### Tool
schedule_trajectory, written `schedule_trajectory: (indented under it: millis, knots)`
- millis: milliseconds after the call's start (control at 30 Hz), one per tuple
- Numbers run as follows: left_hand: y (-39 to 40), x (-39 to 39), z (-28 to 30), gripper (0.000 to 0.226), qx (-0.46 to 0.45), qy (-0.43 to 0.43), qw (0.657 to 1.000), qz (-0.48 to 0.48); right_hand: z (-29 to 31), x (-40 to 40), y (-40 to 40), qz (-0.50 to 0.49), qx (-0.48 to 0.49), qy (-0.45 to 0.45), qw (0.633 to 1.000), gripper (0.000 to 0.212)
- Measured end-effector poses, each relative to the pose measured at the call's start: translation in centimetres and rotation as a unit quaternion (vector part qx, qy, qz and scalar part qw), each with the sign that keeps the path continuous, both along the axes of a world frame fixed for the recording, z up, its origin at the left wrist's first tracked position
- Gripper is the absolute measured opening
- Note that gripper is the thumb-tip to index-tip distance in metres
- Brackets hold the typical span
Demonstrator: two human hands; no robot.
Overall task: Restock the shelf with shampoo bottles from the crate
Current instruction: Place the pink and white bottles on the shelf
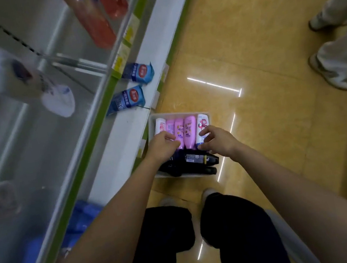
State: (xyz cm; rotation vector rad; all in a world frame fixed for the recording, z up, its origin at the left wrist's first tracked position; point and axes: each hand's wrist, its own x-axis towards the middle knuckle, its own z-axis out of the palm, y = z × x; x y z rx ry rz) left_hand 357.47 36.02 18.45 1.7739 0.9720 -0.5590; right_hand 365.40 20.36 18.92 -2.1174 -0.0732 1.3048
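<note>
We see a white crate (150, 121) on the floor against the shelf's (124, 143) front edge, pink bottles (179, 130) inside. Our left hand (162, 145) curls loosely over them; right hand (216, 139) hovers, fingers (204, 132) spread, gripping nothing.

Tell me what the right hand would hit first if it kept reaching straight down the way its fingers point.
Most likely the white bottle at the right end of the row in the crate. The right hand hovers just over its lower part, fingers curled toward it. Depth is unclear, so it may already be touching.
</note>
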Motion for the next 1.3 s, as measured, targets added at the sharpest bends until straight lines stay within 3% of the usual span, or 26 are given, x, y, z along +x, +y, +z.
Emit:
schedule_trajectory:
  millis: [200,433,533,700,833,1033,1167,1300]
  knots:
    - [-0.2,1.7,-12.5,0.011,-0.003,0.011,1.000,-0.008,-12.1,2.0,0.5,0.019,-0.014,-0.013,1.000,0.042]
    - [0.3,4.2,-25.5,0.024,0.032,0.012,0.999,-0.025,-24.5,5.3,2.9,0.156,-0.035,-0.114,0.981,0.043]
    - [0.8,5.0,-29.4,0.029,0.059,0.019,0.997,-0.044,-28.6,6.1,4.0,0.229,-0.037,-0.180,0.956,0.043]
    - [1.4,6.1,-33.8,0.047,0.136,0.053,0.981,-0.125,-32.0,6.4,5.6,0.417,-0.097,-0.258,0.866,0.051]
    - [1.6,7.1,-35.9,0.058,0.130,0.055,0.979,-0.149,-33.9,6.5,6.0,0.500,-0.125,-0.292,0.806,0.054]
    - [2.0,7.6,-36.9,0.072,0.059,0.066,0.995,-0.052,-35.0,6.7,6.1,0.538,-0.116,-0.321,0.771,0.059]
    - [1.7,7.7,-36.8,0.083,0.055,0.058,0.995,-0.057,-34.8,6.5,5.9,0.522,-0.098,-0.344,0.775,0.050]
    - [2.2,8.0,-37.3,0.062,0.034,0.072,0.995,-0.065,-34.6,6.3,6.0,0.500,-0.091,-0.352,0.786,0.047]
